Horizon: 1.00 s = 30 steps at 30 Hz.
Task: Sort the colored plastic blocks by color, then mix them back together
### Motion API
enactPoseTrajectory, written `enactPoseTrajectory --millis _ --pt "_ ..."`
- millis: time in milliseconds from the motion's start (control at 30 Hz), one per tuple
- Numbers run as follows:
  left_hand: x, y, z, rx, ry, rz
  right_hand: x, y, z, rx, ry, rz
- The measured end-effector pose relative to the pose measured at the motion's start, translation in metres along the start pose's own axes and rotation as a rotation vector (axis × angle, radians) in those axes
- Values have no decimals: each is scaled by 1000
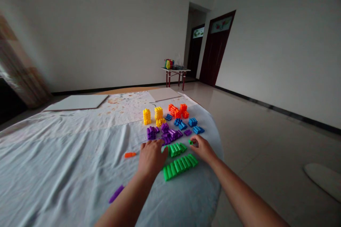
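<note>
Interlocking plastic building pieces lie sorted by colour on a pale blue bedsheet (66, 163). My left hand (151, 158) rests palm down, holding nothing visible, with its fingertips just below a purple cluster (170, 136) and left of a short green stack (176, 149). My right hand (204, 149) pinches a small green piece (190, 142) at its fingertips. A longer green row (180, 166) lies just below it. Farther back stand yellow stacks (158, 113), orange pieces (177, 111) and blue pieces (186, 123). A loose orange piece (130, 155) lies left of my left hand.
A loose purple piece (116, 194) lies beside my left forearm. Two pale boards (76, 102) (163, 94) lie at the sheet's far end. A small table (176, 70) with a bag and coloured items stands on the tiled floor (266, 127) beyond, near dark doors.
</note>
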<state>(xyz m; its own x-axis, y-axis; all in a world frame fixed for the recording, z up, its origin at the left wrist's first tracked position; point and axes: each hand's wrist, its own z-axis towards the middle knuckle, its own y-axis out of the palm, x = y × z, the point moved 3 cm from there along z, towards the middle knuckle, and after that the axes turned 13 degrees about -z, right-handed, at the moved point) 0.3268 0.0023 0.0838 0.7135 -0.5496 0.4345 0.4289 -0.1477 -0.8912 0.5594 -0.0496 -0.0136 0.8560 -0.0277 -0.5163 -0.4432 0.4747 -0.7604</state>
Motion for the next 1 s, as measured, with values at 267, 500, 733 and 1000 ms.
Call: enactPoseTrajectory --millis 267,500,733,1000 --pt "8 31 39 -167 -81 127 4 7 -5 61 14 34" --pt "1 30 42 -161 -151 110 -4 0 -3 49 -55 115" --pt "0 11 39 -78 -182 36 -30 -4 5 -109 -244 171" --pt "0 7 36 -64 -210 -49 -34 -4 7 -186 -320 142"
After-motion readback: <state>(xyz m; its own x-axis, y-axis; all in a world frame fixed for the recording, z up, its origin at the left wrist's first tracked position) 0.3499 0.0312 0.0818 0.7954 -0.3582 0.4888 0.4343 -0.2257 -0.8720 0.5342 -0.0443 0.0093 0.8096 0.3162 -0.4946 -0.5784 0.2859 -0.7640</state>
